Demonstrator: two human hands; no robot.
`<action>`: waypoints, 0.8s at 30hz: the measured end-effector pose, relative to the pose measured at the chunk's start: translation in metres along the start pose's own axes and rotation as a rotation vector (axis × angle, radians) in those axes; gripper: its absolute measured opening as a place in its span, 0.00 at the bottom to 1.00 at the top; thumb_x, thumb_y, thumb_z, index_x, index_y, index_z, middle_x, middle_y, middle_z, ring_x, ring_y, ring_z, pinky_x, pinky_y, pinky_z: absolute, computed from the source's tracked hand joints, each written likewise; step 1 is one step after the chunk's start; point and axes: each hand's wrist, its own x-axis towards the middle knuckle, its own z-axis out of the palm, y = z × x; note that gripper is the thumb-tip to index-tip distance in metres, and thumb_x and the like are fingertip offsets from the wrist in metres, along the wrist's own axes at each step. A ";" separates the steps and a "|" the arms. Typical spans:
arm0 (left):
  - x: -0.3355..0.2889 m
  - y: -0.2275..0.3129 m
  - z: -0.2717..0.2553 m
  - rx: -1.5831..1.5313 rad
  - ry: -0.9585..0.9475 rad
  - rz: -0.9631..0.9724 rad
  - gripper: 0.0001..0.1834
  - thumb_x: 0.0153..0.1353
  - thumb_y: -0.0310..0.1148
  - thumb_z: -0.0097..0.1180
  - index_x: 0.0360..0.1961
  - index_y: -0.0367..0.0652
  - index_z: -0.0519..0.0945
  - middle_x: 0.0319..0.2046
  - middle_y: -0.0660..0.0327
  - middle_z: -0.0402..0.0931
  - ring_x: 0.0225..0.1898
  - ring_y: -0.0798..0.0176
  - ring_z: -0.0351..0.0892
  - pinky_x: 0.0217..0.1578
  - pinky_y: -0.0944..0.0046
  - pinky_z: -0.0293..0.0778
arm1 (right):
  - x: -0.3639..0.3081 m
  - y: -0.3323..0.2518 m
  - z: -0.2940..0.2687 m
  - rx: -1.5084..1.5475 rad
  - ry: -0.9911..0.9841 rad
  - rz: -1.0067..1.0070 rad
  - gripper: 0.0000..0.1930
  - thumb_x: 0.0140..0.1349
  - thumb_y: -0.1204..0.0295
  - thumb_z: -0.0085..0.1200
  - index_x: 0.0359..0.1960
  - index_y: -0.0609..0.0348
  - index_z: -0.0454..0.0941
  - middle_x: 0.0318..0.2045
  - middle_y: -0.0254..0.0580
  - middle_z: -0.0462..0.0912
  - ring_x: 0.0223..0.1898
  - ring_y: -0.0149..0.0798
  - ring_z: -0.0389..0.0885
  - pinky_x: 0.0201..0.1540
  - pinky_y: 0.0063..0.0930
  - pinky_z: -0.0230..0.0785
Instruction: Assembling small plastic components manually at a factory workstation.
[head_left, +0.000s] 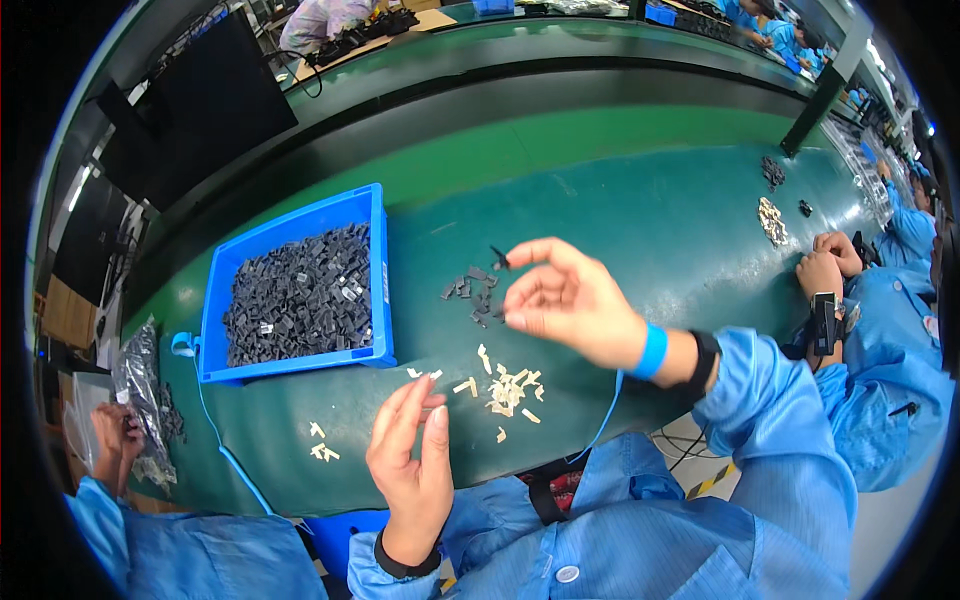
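Observation:
My left hand [410, 460] is raised above the near edge of the green table, its fingers pointing up and its thumb apart from them. Small cream pieces [435, 375] show right by its fingertips; whether it touches them I cannot tell. Further right, my right hand [575, 305] hovers with curled fingers, thumb and index finger apart. A small black plastic piece [500, 258] shows at its index fingertip, above a loose group of black pieces [475, 288]. Between and below my hands lies a heap of cream pieces [508, 392].
A blue bin [382, 290] full of small black parts stands left of centre. Several cream pieces [322, 450] lie nearer me. At left, a co-worker's hands [115, 432] are beside a plastic bag [143, 385]; at right, another's hands [828, 262] rest near small piles. A blue cord [235, 465] crosses the table.

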 end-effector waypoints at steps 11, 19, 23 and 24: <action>-0.020 0.017 0.028 -0.857 0.057 -0.227 0.18 0.52 0.19 0.54 0.47 0.32 0.72 0.41 0.51 0.74 0.38 0.63 0.76 0.41 0.66 0.73 | -0.043 -0.003 0.049 -0.632 0.114 -0.686 0.21 0.43 0.82 0.60 0.40 0.61 0.69 0.29 0.43 0.78 0.28 0.37 0.78 0.34 0.30 0.68; -0.013 0.020 0.021 -1.157 0.065 -0.445 0.13 0.60 0.25 0.45 0.45 0.32 0.71 0.37 0.52 0.74 0.37 0.63 0.76 0.38 0.66 0.73 | -0.048 -0.004 0.049 -0.625 0.061 -0.735 0.21 0.42 0.82 0.60 0.41 0.61 0.68 0.30 0.43 0.79 0.30 0.39 0.78 0.34 0.30 0.68; -0.014 0.017 0.016 -1.230 -0.034 -0.479 0.14 0.61 0.28 0.45 0.46 0.32 0.71 0.34 0.56 0.74 0.32 0.67 0.73 0.32 0.67 0.72 | -0.045 -0.003 0.049 -0.252 0.070 -0.564 0.22 0.45 0.80 0.57 0.45 0.64 0.68 0.32 0.43 0.77 0.33 0.40 0.78 0.37 0.29 0.68; -0.015 0.017 0.014 -1.265 -0.079 -0.503 0.14 0.61 0.28 0.45 0.46 0.33 0.70 0.34 0.56 0.73 0.31 0.69 0.72 0.30 0.68 0.71 | -0.045 -0.007 0.047 -0.309 0.002 -0.560 0.23 0.45 0.80 0.56 0.46 0.63 0.67 0.35 0.43 0.77 0.36 0.41 0.78 0.41 0.29 0.69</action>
